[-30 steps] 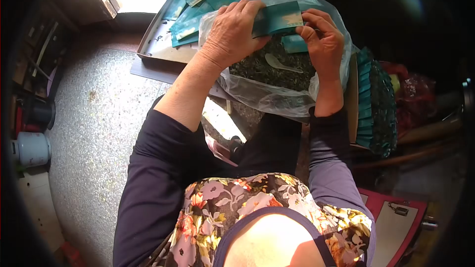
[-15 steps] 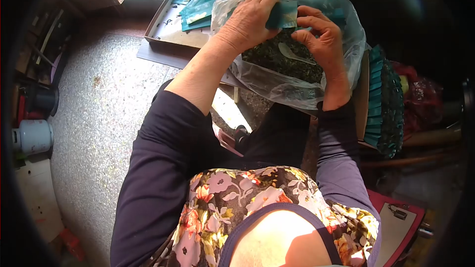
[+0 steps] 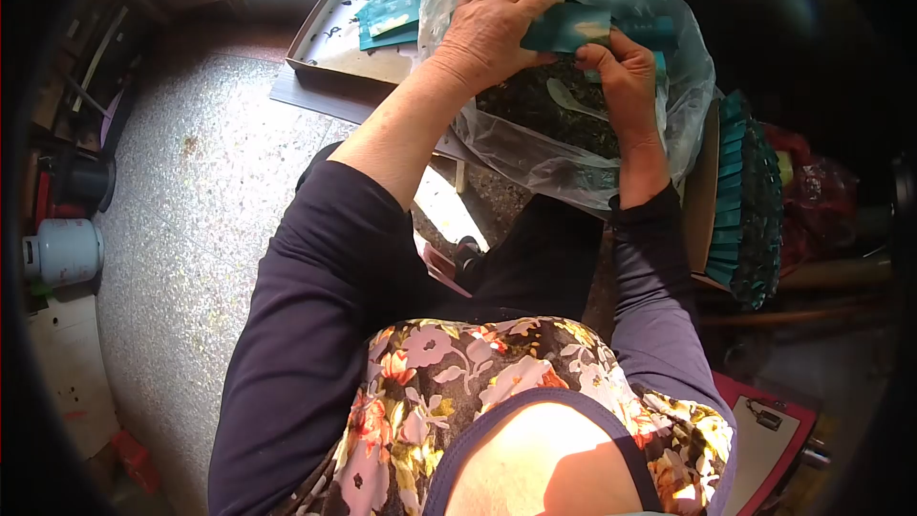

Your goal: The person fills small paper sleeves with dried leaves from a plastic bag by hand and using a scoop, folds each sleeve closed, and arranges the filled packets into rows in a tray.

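Note:
A teal printed packet (image 3: 571, 27) is stretched sideways between my two hands, above an open clear plastic bag (image 3: 535, 158). My left hand (image 3: 492, 36) grips its left end with the fingers closed round it. At its right end, my right hand (image 3: 626, 72) pinches the packet between thumb and fingers. Dark dried leaves (image 3: 535, 110) fill the bag beneath my hands. On the leaves lies a pale plastic scoop (image 3: 573, 97), its handle end beside my right wrist. More teal material shows behind my right hand, partly hidden.
A shallow cardboard tray (image 3: 330, 53) with several teal packets (image 3: 396, 14) stands to the left of the bag. On the right, a cardboard box (image 3: 703, 201) holds a tight row of teal packets (image 3: 731, 191). Further off are a red plastic bag (image 3: 817, 196), a clipboard (image 3: 764, 435) and a gas canister (image 3: 67, 253).
The packet has turned from a small end view to a wider, stretched-out one. My right hand has moved from spread fingers near its edge to a pinch on its right end.

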Demonstrator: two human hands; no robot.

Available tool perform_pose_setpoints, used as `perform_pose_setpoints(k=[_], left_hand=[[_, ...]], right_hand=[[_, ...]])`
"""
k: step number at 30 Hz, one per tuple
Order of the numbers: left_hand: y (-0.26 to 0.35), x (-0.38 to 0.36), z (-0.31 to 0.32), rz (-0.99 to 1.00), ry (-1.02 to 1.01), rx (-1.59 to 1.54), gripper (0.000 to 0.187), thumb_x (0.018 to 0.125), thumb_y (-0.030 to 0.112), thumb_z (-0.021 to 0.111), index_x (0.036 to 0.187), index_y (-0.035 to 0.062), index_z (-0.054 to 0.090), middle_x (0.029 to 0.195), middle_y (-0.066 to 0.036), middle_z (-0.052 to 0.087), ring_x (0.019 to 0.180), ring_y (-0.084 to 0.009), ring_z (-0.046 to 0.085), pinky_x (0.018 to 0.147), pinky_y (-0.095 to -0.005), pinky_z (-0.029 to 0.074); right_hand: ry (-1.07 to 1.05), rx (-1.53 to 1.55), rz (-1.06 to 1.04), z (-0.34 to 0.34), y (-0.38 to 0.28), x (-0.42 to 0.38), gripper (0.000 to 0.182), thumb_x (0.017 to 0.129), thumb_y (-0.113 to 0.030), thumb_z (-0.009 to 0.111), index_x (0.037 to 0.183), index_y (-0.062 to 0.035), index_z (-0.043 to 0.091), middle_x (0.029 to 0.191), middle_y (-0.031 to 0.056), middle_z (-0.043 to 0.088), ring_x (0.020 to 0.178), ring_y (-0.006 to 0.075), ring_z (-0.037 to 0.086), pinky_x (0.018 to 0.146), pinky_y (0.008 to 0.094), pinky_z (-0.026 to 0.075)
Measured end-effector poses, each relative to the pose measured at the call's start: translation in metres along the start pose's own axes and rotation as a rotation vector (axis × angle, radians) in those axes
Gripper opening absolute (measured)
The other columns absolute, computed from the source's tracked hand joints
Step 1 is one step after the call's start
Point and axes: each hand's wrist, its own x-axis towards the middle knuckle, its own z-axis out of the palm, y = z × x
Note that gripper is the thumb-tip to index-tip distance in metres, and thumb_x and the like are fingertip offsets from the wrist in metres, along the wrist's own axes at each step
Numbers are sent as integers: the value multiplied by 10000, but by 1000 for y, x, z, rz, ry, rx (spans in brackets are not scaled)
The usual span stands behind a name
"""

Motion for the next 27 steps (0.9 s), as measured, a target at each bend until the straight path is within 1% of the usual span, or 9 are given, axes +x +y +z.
perform_pose_setpoints(k=[3, 6, 12, 14, 18, 20, 24, 26, 27], left_hand=[[5, -1, -5, -75, -154, -71, 655, 642, 268, 811, 1232, 222, 529, 1117, -72, 602, 1087, -296, 553, 925, -422, 436], [5, -1, -3, -105, -172, -158, 648, 637, 257, 817, 1221, 220, 536, 1099, -83, 608, 1071, -297, 560, 910, -407, 455], [6, 3, -5, -122, -116, -289, 653, 632, 250, 833, 1210, 159, 545, 1049, -135, 628, 1008, -316, 600, 871, -385, 487], [4, 4, -4, -169, -126, -311, 654, 632, 254, 838, 1207, 144, 548, 1047, -141, 632, 1000, -306, 609, 872, -375, 488], [1, 3, -2, -286, -143, -380, 650, 637, 266, 844, 1201, 119, 556, 1034, -148, 642, 988, -274, 623, 882, -354, 481], [2, 4, -5, -291, -158, -363, 660, 638, 273, 844, 1209, 121, 549, 1034, -148, 641, 989, -271, 622, 881, -353, 482], [0, 2, -1, -243, -163, -333, 702, 637, 289, 847, 1239, 126, 523, 1047, -155, 635, 996, -273, 621, 883, -357, 484], [0, 1, 1, -233, -173, -309, 705, 639, 293, 846, 1240, 125, 518, 1051, -160, 632, 1003, -279, 620, 885, -360, 485], [0, 1, 2, -225, -179, -280, 708, 641, 296, 845, 1242, 124, 513, 1055, -165, 629, 1010, -285, 618, 886, -363, 486]], right_hand=[[-85, 73, 25, -5, 1, -3, 127, 785, -37, 606, 880, -37, 692, 736, -43, 623, 678, 34, 510, 658, 201, 419], [-135, 78, 50, -11, 0, -3, 132, 786, -31, 611, 892, -25, 690, 789, -45, 631, 712, 36, 523, 686, 196, 422], [-155, -312, -256, -13, -9, 1, 176, 790, -44, 639, 946, 31, 669, 1056, 23, 598, 881, 85, 542, 760, 214, 442], [-89, -293, -230, -12, -11, 3, 219, 722, -29, 662, 936, 10, 682, 1132, 122, 624, 1018, 231, 580, 869, 295, 448], [-95, -186, -305, -15, -8, 5, 246, 742, 1, 644, 985, 24, 670, 1150, 112, 618, 1035, 193, 579, 872, 273, 452], [-67, 21, -248, -17, -8, 2, 272, 759, 29, 627, 1030, 31, 656, 1171, 90, 608, 1029, 137, 577, 831, 238, 466], [-87, 26, -179, -22, -9, -1, 333, 765, 57, 622, 1094, 9, 654, 1131, 74, 613, 964, 123, 581, 835, 239, 474], [-150, -93, -13, -21, -14, 4, 328, 772, 30, 640, 1100, 18, 645, 1016, 50, 654, 884, 108, 596, 804, 232, 481], [-182, -247, -125, -20, -19, 6, 250, 795, -34, 663, 1037, 27, 658, 892, 4, 658, 797, 87, 581, 731, 225, 479]])
